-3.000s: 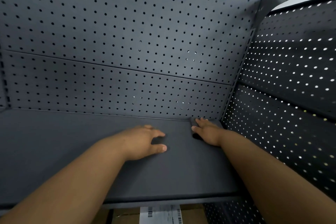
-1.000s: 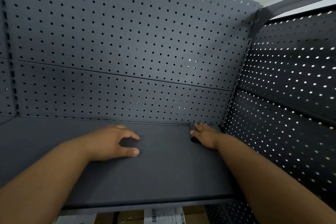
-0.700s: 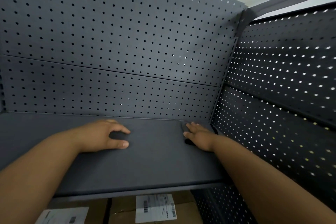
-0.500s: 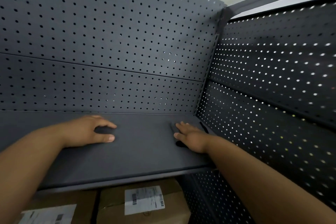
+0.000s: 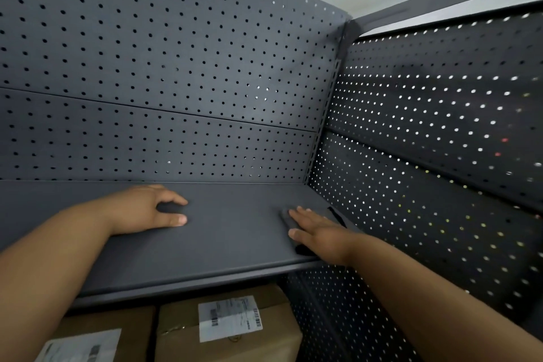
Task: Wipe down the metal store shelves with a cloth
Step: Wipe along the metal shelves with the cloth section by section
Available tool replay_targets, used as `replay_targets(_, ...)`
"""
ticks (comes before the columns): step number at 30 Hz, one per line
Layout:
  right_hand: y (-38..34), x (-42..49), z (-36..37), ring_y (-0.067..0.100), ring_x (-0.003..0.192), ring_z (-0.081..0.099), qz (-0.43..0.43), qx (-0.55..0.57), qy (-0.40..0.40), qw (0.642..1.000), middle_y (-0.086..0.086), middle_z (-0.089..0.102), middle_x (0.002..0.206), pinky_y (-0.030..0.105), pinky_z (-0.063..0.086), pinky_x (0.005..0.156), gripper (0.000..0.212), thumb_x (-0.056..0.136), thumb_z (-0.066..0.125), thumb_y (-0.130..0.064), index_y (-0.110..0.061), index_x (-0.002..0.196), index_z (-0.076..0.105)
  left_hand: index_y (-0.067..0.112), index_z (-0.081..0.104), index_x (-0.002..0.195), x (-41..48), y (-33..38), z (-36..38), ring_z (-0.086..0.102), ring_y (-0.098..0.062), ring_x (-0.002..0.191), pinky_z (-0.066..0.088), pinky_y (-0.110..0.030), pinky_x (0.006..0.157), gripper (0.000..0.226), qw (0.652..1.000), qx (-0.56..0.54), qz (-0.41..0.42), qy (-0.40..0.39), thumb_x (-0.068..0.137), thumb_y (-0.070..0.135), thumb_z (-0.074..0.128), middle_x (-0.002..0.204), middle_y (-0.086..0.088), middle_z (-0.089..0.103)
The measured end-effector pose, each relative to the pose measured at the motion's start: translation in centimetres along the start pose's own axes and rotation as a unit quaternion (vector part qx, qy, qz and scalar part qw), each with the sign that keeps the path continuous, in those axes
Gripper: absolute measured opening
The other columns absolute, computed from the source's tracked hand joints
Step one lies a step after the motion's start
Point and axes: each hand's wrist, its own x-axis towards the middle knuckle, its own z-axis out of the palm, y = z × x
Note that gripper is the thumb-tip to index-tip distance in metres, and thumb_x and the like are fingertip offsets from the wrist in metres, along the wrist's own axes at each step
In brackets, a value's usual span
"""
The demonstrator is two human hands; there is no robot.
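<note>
A dark grey cloth (image 5: 285, 215) is pressed flat under the straight fingers of the right hand (image 5: 321, 233), right of centre on the dark grey metal shelf (image 5: 229, 239). The left hand (image 5: 147, 209) is rested on the shelf, nothing grasped. Closed brown cardboard boxes (image 5: 182, 335) are seen at the bottom of the frame, contents hidden.

Dark cloth (image 5: 283, 214) mostly hidden under right hand (image 5: 320, 233) — box labels (image 5: 229, 317) unreadable.
</note>
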Motion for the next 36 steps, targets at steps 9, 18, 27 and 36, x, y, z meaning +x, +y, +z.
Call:
replay_targets(9, 0.8, 6.7, -0.2, 0.013, 0.149, -0.006, 0.025, 0.016, 0.001, 1.0, -0.005, -0.006, 0.163, 0.035, -0.001, 0.119, 0.065, 0.101, 0.023, -0.056, -0.028, 0.156, 0.003, 0.044, 0.049, 0.137, 0.1, 0.0, -0.1, 0.039, -0.008, 0.133, 0.03, -0.027, 0.111, 0.059, 1.0, 0.01, -0.004, -0.007, 0.083, 0.065, 0.06, 0.143, 0.014, 0.043)
replay_targets(18, 0.9, 15.8, -1.1, 0.019, 0.149, -0.004, 0.052, 0.011, 0.002, 0.999, 0.002, -0.005, 0.163, 0.038, -0.001, 0.119, 0.069, 0.1, 0.021, -0.058, -0.022, 0.156, 0.002, 0.05, 0.046, 0.137, 0.2, -0.2, -0.1, 0.033, -0.006, 0.136, 0.029, -0.036, 0.116, 0.059, 1.0, 0.025, -0.01, -0.009, 0.082, 0.07, 0.057, 0.143, 0.021, 0.039)
replay_targets(27, 1.5, 17.7, -1.0, 0.02, 0.15, -0.004, 0.044, 0.013, 0.007, 0.999, 0.004, -0.005, 0.163, 0.039, -0.001, 0.12, 0.07, 0.1, 0.021, -0.059, -0.021, 0.156, 0.002, 0.048, 0.049, 0.136, -0.2, -0.1, -0.3, 0.035, 0.0, 0.133, 0.026, -0.027, 0.115, 0.056, 1.0, 0.005, 0.001, -0.012, 0.083, 0.064, 0.06, 0.14, 0.023, 0.04)
replay_targets(36, 1.1, 13.8, -1.0, 0.016, 0.149, -0.007, 0.0, 0.023, -0.013, 1.0, -0.002, -0.008, 0.163, 0.038, -0.003, 0.12, 0.068, 0.1, 0.023, -0.058, -0.026, 0.156, 0.002, 0.05, 0.049, 0.132, -0.3, -0.1, -0.5, 0.039, 0.007, 0.124, 0.025, -0.015, 0.103, 0.058, 1.0, 0.005, 0.01, -0.028, 0.077, 0.068, 0.058, 0.134, 0.026, 0.042)
